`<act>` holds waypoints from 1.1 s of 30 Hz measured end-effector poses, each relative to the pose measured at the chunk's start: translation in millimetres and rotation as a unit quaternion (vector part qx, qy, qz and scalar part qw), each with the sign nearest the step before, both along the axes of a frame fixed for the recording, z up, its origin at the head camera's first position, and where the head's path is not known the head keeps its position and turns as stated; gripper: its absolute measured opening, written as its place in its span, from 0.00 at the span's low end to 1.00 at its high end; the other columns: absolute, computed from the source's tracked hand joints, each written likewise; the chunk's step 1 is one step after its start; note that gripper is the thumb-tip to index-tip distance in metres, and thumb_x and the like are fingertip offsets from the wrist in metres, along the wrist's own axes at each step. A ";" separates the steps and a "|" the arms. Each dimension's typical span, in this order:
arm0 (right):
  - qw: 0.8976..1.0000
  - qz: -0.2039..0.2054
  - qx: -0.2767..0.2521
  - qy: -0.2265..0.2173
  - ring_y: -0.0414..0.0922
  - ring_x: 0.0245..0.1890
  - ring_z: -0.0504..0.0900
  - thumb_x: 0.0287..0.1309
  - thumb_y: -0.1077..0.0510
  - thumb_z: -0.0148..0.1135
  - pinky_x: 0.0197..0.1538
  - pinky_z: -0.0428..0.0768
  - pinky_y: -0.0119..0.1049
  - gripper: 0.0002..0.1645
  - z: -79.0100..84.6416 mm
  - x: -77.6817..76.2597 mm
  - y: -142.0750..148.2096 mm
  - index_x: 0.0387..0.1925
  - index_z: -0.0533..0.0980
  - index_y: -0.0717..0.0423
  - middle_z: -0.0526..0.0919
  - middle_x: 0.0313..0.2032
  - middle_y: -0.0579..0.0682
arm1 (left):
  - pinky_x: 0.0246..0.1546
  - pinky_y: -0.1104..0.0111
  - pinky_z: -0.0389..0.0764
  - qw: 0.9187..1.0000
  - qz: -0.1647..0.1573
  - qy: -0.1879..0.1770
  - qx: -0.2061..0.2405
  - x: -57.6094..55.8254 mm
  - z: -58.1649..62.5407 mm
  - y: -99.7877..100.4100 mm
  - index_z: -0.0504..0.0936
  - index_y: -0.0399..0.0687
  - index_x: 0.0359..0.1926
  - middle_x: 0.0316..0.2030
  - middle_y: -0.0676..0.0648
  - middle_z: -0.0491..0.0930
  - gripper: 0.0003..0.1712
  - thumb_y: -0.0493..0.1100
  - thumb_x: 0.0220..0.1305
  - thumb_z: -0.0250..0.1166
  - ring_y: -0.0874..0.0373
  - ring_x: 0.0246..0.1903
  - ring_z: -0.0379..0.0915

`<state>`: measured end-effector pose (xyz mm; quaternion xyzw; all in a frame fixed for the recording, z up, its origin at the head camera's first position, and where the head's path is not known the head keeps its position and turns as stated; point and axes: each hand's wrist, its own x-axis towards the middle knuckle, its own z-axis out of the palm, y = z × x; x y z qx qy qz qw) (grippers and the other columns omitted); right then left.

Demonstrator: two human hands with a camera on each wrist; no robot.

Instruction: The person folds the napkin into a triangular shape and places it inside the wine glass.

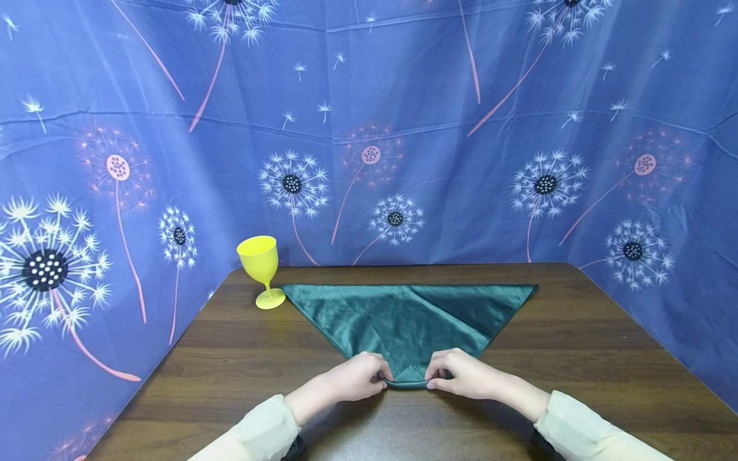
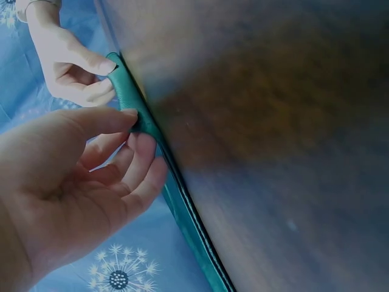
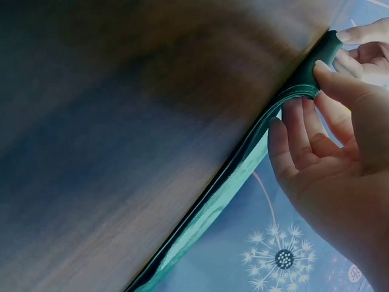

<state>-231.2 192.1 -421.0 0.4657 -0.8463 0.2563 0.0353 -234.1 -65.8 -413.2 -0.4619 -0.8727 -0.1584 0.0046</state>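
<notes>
The left hand (image 1: pixel 360 378) and the right hand (image 1: pixel 467 374) are both pinching a shiny green cloth (image 1: pixel 403 320), with thumbs and fingers close together. The cloth is lying on the brown table (image 1: pixel 611 365) in front of the person, making a big triangle. Its long side is resting far away, and its near end is making a small, thin fold (image 1: pixel 406 385) between the two hands. Each hand is holding one end of the fold.

For folding well, both hands should be lifting and turning at the same speed, so that the fold is staying straight. The fingers should be pinching gently but snugly, since the silky cloth could be slipping or coming loose. Little wrinkles are showing in the middle, so smoothing them would be helping.

The long side is lying near the back edge of the table, just in front of the blue curtain (image 1: pixel 461 211). A yellow cup (image 1: pixel 258 259) is standing upright by the cloth's left corner; I can't quite tell if its foot is touching the cloth, so tugging gently is wiser. Bare wood is showing in front of the hands and on both sides, giving the elbows room.
</notes>
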 end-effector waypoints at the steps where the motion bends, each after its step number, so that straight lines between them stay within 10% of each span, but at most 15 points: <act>1: 1.000 0.001 0.000 0.001 0.25 0.28 0.70 0.55 0.62 0.64 0.30 0.75 0.23 0.02 -0.1 -0.1 -0.1 0.31 0.81 0.52 0.77 0.27 0.37 | 0.30 0.87 0.70 1.000 -0.004 0.001 0.004 0.2 0.4 -0.3 0.83 0.42 0.35 0.32 0.50 0.81 0.06 0.33 0.56 0.64 0.69 0.28 0.73; 33: 1.000 -0.015 0.014 0.018 0.28 0.32 0.73 0.59 0.62 0.60 0.35 0.76 0.25 0.04 2.2 3.1 0.6 0.32 0.81 0.54 0.79 0.29 0.39 | 0.39 0.81 0.73 1.000 0.023 0.001 0.002 0.0 -4.9 1.7 0.81 0.45 0.34 0.33 0.54 0.78 0.03 0.38 0.62 0.61 0.69 0.35 0.73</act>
